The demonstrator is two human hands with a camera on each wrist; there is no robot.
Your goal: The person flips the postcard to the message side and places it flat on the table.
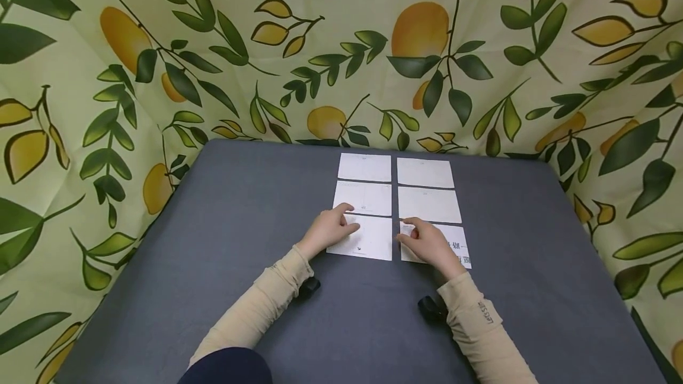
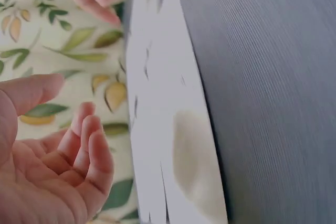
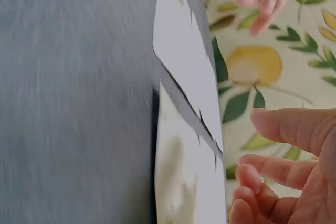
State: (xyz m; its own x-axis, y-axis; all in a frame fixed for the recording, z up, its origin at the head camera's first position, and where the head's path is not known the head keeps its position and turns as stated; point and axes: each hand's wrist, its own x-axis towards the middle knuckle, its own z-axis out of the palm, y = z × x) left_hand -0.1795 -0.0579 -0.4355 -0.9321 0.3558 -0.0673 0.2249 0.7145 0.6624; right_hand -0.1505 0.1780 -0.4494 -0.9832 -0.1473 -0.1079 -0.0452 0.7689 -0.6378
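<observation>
White cards lie flat in two columns of three. My left hand (image 1: 326, 230) hovers over the left column's nearest card (image 1: 373, 242), thumb and fingers apart and nothing between them. Above the right column's nearest card (image 1: 461, 242), which bears dark printed characters at its right side, is my right hand (image 1: 427, 245), its fingers loosely bent and holding nothing. In the left wrist view the left hand (image 2: 58, 166) shows a gap between thumb and curved fingers, off the cards. The right wrist view shows the right hand (image 3: 289, 166) likewise, thumb apart from loosely curled fingers.
A dark grey cloth (image 1: 229, 194) covers the table. Behind and beside it hangs a curtain (image 1: 347, 34) with fruit and leaf patterns. The middle cards (image 1: 429, 205) and far cards (image 1: 365, 166) stretch toward the back edge. Black wrist devices (image 1: 431, 309) sit under both sleeves.
</observation>
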